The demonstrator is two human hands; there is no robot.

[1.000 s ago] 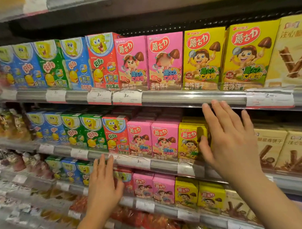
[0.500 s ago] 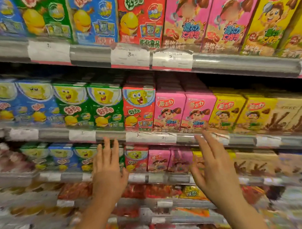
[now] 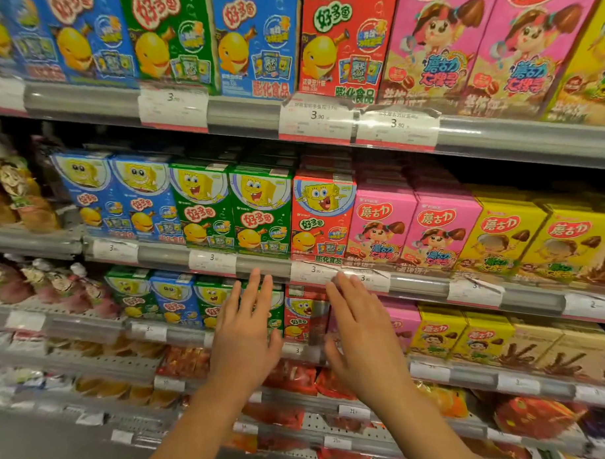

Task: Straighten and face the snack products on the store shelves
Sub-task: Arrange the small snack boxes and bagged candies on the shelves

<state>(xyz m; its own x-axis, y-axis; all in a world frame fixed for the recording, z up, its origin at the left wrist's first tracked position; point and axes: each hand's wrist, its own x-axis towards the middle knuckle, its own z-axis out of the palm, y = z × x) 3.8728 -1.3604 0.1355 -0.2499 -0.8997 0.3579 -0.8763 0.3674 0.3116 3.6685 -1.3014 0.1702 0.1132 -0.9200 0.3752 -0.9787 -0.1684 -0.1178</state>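
Observation:
Rows of snack boxes fill three shelves: blue [image 3: 140, 200], green [image 3: 259, 213], red [image 3: 323, 218], pink [image 3: 380, 226] and yellow [image 3: 500, 236] boxes on the middle shelf. On the shelf below stands a red box [image 3: 299, 315], with green boxes [image 3: 207, 301] to its left. My left hand [image 3: 244, 334] is held up flat with straight fingers in front of the green boxes there. My right hand [image 3: 363, 333] is also flat, in front of the lower pink boxes [image 3: 405, 320], fingertips near the middle shelf's rail. Neither hand holds anything.
Grey shelf rails [image 3: 261, 265] with price tags [image 3: 211, 261] run under each row. Bagged snacks [image 3: 22, 201] sit at the left end. Red and orange packets [image 3: 292, 374] lie on the lowest shelves. Chocolate-stick boxes [image 3: 535, 351] stand at the right.
The view has dropped and moved closer to the shelves. Both hands have come closer together, now in front of the lower shelf's green, red and pink boxes.

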